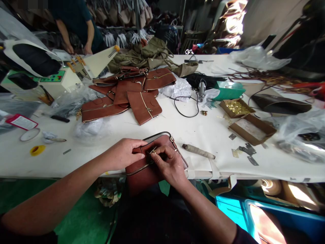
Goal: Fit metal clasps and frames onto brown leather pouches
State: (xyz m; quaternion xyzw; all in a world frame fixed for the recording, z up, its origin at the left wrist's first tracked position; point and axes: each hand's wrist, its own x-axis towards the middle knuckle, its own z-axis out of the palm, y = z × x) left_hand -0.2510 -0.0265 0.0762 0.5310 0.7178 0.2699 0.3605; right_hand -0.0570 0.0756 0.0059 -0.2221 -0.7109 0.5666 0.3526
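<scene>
A brown leather bag piece (142, 174) with a metal zipper (139, 169) lies over the table's front edge, partly hanging down. My left hand (127, 152) grips its upper left side, thumb on the face and fingers at the dark-edged rim. In the fingertips of my right hand (170, 164) is a small metal piece of hardware (152, 150), pinched against the leather beside my left thumb. Its exact kind is too small to tell. Just right of the bag, a cloth-wrapped stick (199, 151) rests on the table.
Brown leather panels with zippers (144, 105) are piled ahead. Right of them stand a cardboard box of gold fittings (236, 107), another cardboard box (251, 129) and loose metal plates (247, 149). A machine (50, 81) stands at left. Another person (78, 27) works across the table.
</scene>
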